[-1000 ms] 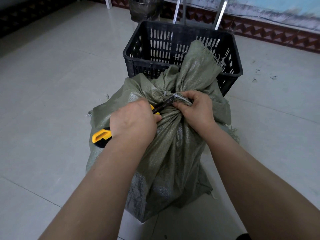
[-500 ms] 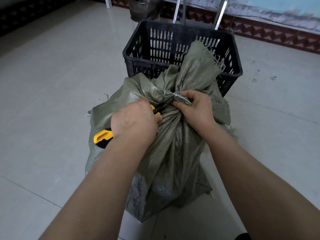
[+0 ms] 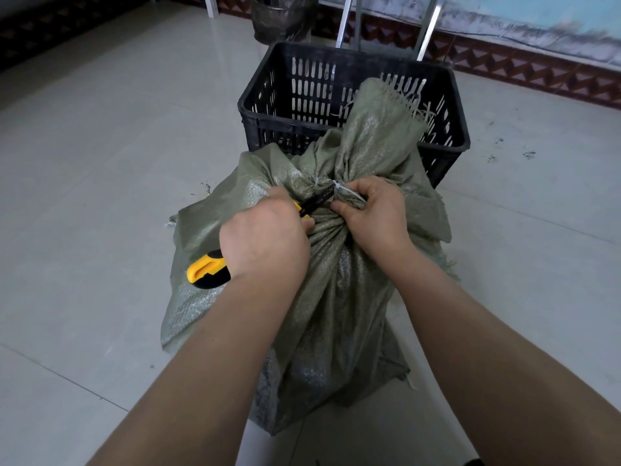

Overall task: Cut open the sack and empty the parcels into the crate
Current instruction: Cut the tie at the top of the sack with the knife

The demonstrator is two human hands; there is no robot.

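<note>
Sack: a green woven sack [image 3: 336,297] stands on the tiled floor [image 3: 100,163], just in front of the crate; its neck is bunched tight and its frayed top leans over the crate's near rim
Tie: a pale tie [image 3: 349,191] binds the bunched neck; it looks whole, though the hands cover part of it
Left hand: the left hand [image 3: 265,237] is curled round a yellow-and-black knife [image 3: 208,269]; the yellow butt sticks out behind the hand and the dark front end reaches the neck right at the tie
Right hand: the right hand [image 3: 373,213] pinches the gathered fabric at the tie, thumb and fingers curled on it, just beside the knife's tip
Crate: a black slatted crate [image 3: 255,109] sits behind the sack; the part of its inside that shows holds no parcels, and the sack's top hides the rest
Parcels: none in view; judging by the full, bulging sack they are all inside it
Done so far: sack set by the crate, knife in hand and brought to the tie
Step in hand: cutting the tie, by the look of it; no cut or opening shows yet
Left to do: free the neck, open the mouth, lift or tip the sack over the rim, empty every parcel into the crate
Progress: early, since the opening is not finished and the emptying has not begun
</note>
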